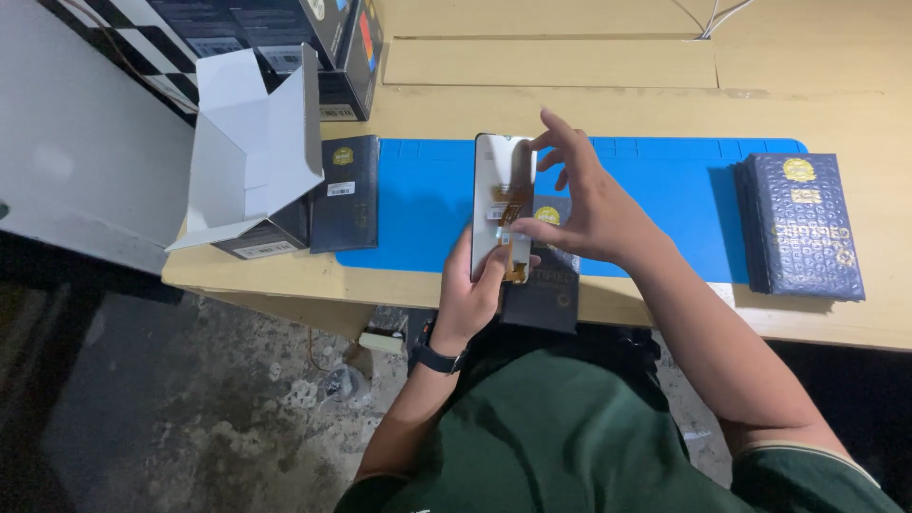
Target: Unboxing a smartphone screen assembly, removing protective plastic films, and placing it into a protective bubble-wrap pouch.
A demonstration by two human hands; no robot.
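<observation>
The left hand point(467, 294), a dark watch point(439, 359) on its wrist, grips the lower end of a phone screen panel point(503, 204), its fingers wrapped round the bottom edge so the panel stands nearly upright with its pale back side showing. The right hand point(584, 204) comes in from the other side: its thumb and forefinger pinch at the orange flex ribbon point(511, 217) on the panel's back, while the remaining fingers spread loosely upward, released, above the panel's top edge. Just behind the left fingers and under the right palm lies a flat dark box point(549, 285), overhanging the near edge of the wooden table point(836, 104). Beyond the fingers stretches a blue work mat point(674, 185). To the right of the right fingers, well apart, sits a stack of dark patterned boxes point(800, 226). To the left of the left fingers lies another flat dark box point(346, 193), then an open carton with white flaps point(255, 152), and farther off a large dark carton point(332, 47).
</observation>
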